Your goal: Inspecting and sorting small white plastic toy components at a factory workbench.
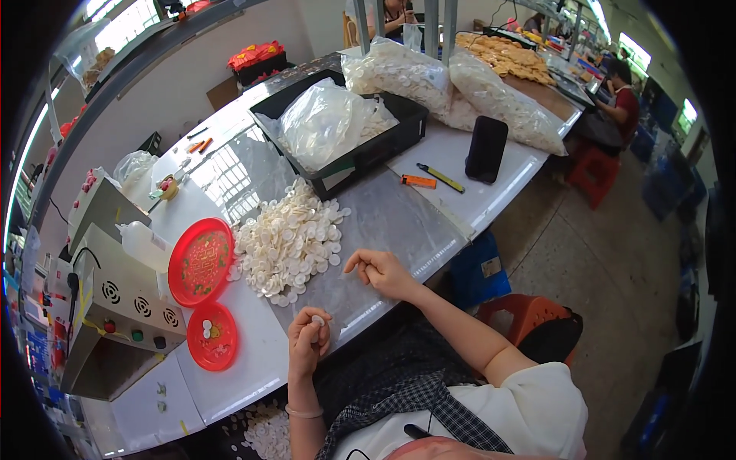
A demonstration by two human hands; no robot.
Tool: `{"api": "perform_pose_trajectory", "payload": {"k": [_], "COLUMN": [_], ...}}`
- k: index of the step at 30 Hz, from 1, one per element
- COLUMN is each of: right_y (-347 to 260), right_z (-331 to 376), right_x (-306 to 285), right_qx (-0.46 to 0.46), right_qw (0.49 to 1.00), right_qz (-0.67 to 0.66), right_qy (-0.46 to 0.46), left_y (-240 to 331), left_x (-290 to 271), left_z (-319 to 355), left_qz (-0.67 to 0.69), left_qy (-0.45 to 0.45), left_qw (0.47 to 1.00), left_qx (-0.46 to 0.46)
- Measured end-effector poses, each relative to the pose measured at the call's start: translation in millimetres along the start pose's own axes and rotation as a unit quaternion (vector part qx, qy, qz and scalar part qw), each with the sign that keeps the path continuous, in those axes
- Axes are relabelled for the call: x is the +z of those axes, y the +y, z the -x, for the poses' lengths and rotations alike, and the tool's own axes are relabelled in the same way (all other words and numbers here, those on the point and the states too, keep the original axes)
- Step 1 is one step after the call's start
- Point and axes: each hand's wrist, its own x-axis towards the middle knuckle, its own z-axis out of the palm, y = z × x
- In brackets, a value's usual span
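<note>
My left hand is closed near the table's front edge, pinching a small white round disc between thumb and fingers. To its right, my right hand hovers over the grey mat, index finger reaching out and the other fingers loosely bent. I see nothing in it. A large heap of white discs lies just beyond both hands. Left of the heap are a larger red plate with a printed pattern and a smaller red plate, on which a few white pieces lie.
Behind the heap stands a black crate with a plastic bag inside. Bulging bags of discs, a phone, an orange lighter and a yellow-green pen lie rightward. A metal machine and white bottle stand left.
</note>
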Motion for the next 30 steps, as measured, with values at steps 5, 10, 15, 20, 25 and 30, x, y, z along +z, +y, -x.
{"api": "perform_pose_trajectory", "payload": {"k": [5, 10, 15, 20, 25, 30], "right_y": [1.6, 2.1, 1.5, 2.2, 1.0, -0.2], "right_z": [0.8, 1.5, 0.7, 0.5, 1.9, 2.5], "right_x": [2.6, 2.0, 4.1, 4.6, 4.6, 2.4], "right_qx": [0.001, 0.007, -0.009, -0.007, -0.009, -0.007], "right_qw": [1.000, 1.000, 1.000, 1.000, 1.000, 1.000], "right_qz": [-0.005, -0.004, 0.010, -0.004, -0.006, -0.008], "right_qy": [0.017, 0.012, 0.019, 0.018, 0.020, 0.024], "left_y": [-1.1, 0.5, -0.6, -4.8, -6.7, -5.7], "left_x": [0.0, 5.4, 6.4, 1.6, 0.3, 6.0], "left_z": [1.7, 1.9, 2.0, 3.1, 3.2, 1.1], "left_qz": [0.011, 0.010, -0.001, -0.028, -0.033, -0.039], "left_qy": [0.004, 0.049, 0.043, 0.035, 0.035, 0.036], "left_qw": [1.000, 0.999, 0.999, 0.998, 0.998, 0.997], "left_qx": [0.010, 0.017, 0.024, 0.047, 0.044, 0.052]}}
